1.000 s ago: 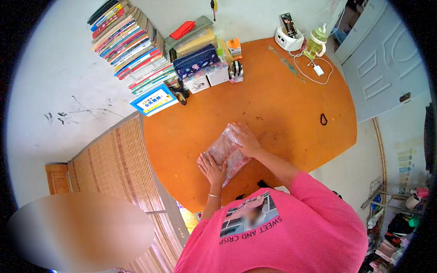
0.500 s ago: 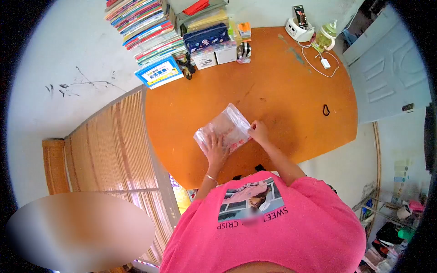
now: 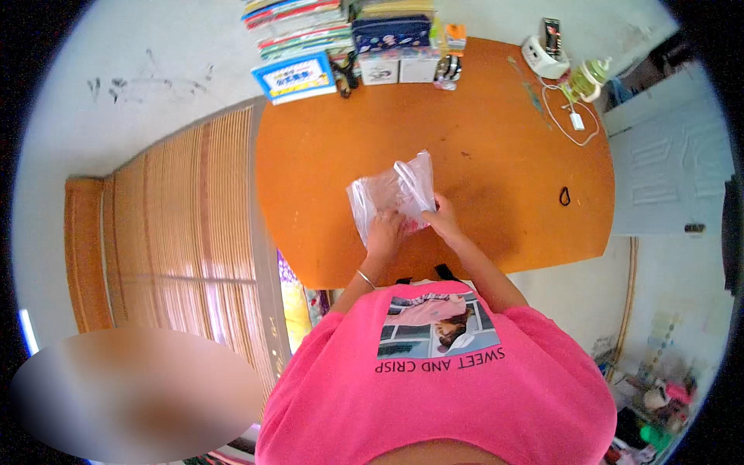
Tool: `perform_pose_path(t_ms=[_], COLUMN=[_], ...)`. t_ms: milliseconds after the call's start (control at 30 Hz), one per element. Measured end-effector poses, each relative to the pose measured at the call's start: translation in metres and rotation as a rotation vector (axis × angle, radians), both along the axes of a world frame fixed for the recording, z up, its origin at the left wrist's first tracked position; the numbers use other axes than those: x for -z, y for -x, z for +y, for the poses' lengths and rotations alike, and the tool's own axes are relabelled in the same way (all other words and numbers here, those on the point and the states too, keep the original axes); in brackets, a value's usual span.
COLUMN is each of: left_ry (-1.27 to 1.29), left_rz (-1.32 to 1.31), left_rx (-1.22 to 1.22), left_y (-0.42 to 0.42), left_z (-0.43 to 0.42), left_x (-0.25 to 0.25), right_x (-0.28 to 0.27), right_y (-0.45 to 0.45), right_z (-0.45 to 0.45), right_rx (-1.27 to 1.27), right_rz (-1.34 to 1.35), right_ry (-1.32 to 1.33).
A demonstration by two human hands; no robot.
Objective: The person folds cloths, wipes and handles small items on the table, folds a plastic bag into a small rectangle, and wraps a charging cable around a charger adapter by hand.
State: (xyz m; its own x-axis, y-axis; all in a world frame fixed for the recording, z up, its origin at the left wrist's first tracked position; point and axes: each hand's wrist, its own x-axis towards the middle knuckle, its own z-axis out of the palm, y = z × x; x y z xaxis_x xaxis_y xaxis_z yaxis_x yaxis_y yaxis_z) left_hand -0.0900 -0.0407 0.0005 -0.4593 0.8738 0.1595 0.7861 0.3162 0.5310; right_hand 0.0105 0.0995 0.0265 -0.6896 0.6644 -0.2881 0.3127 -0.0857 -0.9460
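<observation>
A clear plastic bag point(image 3: 372, 194) with some red print near its lower edge is in front of me over the orange table, its right side folded and raised. My left hand point(image 3: 385, 231) is on the bag's lower left part, its fingers bent in and closed on the film. My right hand point(image 3: 444, 219) pinches the bag's right edge between thumb and fingers. Part of the fingertips of both hands is hidden by the crumpled film and by the hands themselves.
On the orange table point(image 3: 333, 147) stand a blue-framed desk calendar point(image 3: 294, 77), stacked books point(image 3: 302, 35), a navy pencil case point(image 3: 392, 33) and white boxes point(image 3: 399, 71). To the right are a green bottle point(image 3: 587, 80), a white cable point(image 3: 577, 122) and a black loop point(image 3: 564, 196).
My left hand, spread flat on the bag before, has curled its fingers and moved right. The bag's right side is now raised and folded. The camera view has shifted.
</observation>
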Motion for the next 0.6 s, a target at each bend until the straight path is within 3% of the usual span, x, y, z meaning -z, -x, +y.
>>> perform_pose_path(t_ms=[100, 133, 167, 233, 267, 333, 367, 433, 500, 600], left_ry=[-0.188, -0.096, -0.094, -0.248, -0.249, -0.271, -0.273, -0.437, -0.483, -0.520], left_rz=[-0.139, -0.291, -0.295, -0.614, -0.614, -0.971, -0.972, -1.478, -1.430, -1.341], left_rx=[-0.304, -0.405, -0.422, -0.448, -0.459, -0.472, -0.480, -0.506, -0.587, -0.691], left_y=[0.006, 0.009, 0.013, 0.017, 0.018, 0.023, 0.024, 0.027, 0.033, 0.037], left_z=[-0.013, -0.017, -0.023, -0.032, -0.034, -0.035, -0.034, -0.033, -0.033, -0.034], left_x=[-0.035, -0.033, -0.025, 0.002, 0.015, 0.029, 0.031, 0.023, 0.015, 0.008], right_x=[-0.042, -0.050, -0.044, -0.034, -0.034, -0.051, -0.049, -0.037, -0.030, -0.031], right_y=[0.009, 0.013, 0.017, 0.026, 0.030, 0.043, 0.046, 0.050, 0.057, 0.063], right_z=[-0.012, -0.018, -0.023, -0.034, -0.040, -0.054, -0.060, -0.071, -0.079, -0.085], right_rx=[-0.100, -0.116, -0.133, -0.197, -0.208, -0.338, -0.346, -0.430, -0.453, -0.591], right_rz=[-0.092, -0.170, -0.172, -0.134, -0.132, -0.396, -0.395, -0.326, -0.290, -0.399], right_ry=[-0.223, -0.320, -0.318, -0.660, -0.658, -0.660, -0.660, -0.821, -0.911, -0.747])
